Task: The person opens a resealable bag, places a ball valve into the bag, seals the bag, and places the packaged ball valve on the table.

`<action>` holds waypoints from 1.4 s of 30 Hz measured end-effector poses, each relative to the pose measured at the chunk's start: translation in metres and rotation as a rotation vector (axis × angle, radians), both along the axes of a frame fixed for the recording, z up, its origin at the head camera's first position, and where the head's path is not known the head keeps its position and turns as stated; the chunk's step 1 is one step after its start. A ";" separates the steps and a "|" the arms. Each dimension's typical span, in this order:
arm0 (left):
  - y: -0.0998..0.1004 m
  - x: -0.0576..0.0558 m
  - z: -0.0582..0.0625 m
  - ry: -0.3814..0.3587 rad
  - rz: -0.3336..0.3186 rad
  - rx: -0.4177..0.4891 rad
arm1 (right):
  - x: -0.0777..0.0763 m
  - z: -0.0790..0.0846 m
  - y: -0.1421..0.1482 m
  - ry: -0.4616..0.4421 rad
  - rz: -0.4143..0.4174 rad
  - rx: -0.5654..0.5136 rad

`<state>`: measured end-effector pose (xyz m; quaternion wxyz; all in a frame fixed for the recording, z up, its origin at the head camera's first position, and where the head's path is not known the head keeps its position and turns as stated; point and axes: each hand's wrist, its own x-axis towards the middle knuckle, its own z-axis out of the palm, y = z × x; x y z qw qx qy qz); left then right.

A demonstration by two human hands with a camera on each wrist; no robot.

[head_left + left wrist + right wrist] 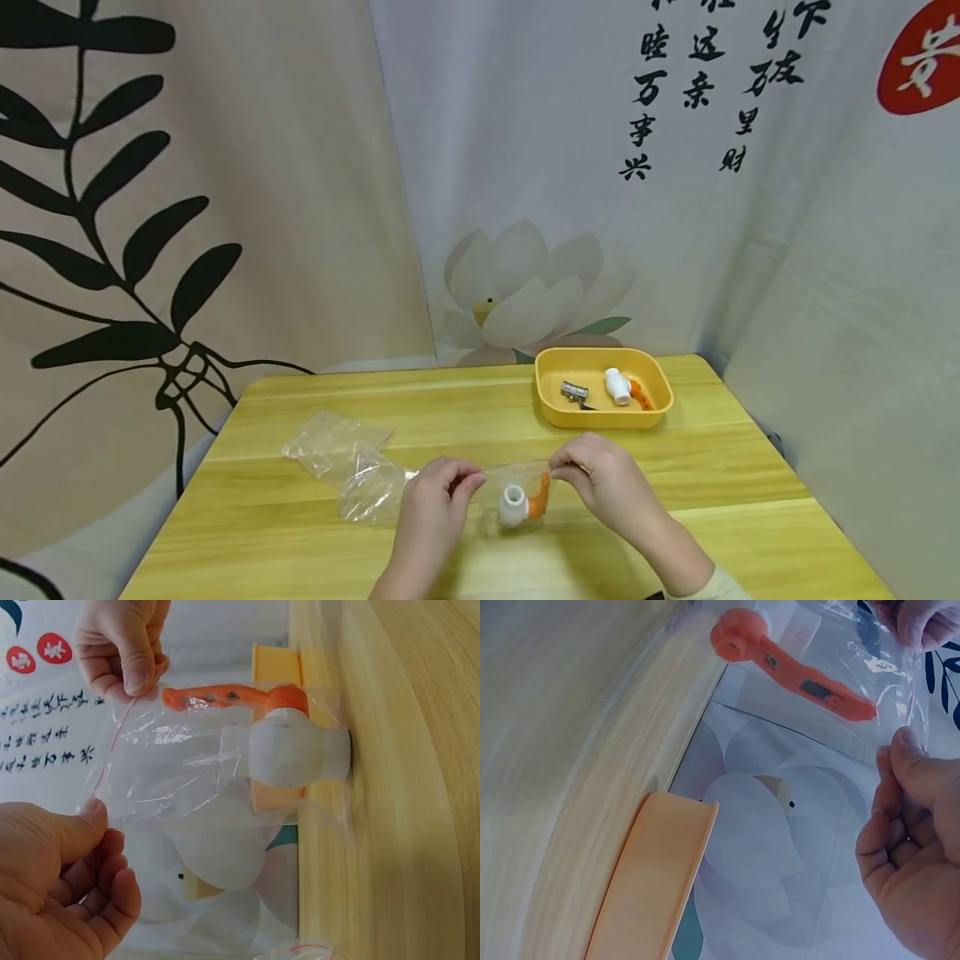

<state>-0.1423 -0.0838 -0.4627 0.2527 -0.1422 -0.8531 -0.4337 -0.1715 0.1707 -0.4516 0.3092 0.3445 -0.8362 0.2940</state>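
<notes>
A clear zip bag point(165, 772) holds a white plastic ball valve point(513, 506) with an orange lever handle point(802, 679). My left hand point(438, 508) pinches one top corner of the bag between thumb and forefinger. At the opposite top corner, my right hand point(607, 487) pinches the bag in the same way. The red zip line runs between the two hands in the left wrist view. Inside the bag the valve sits at the bottom, just over or on the wooden table point(300, 567); contact is hard to tell.
A yellow tray point(603, 421) at the table's back right holds another white valve point(618, 387) with an orange handle and a small metal part point(575, 390). Crumpled clear bags point(337, 450) lie left of my left hand. Printed curtains point(525, 125) hang behind the table.
</notes>
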 end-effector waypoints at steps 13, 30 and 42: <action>0.003 0.000 -0.007 0.096 0.081 -0.087 | 0.003 0.008 -0.007 -0.134 -0.133 0.049; 0.017 -0.011 -0.001 0.332 0.049 -0.165 | -0.013 0.019 -0.047 -0.058 0.107 0.149; 0.015 -0.012 -0.001 0.341 0.044 -0.175 | -0.015 0.016 -0.049 -0.059 0.121 0.118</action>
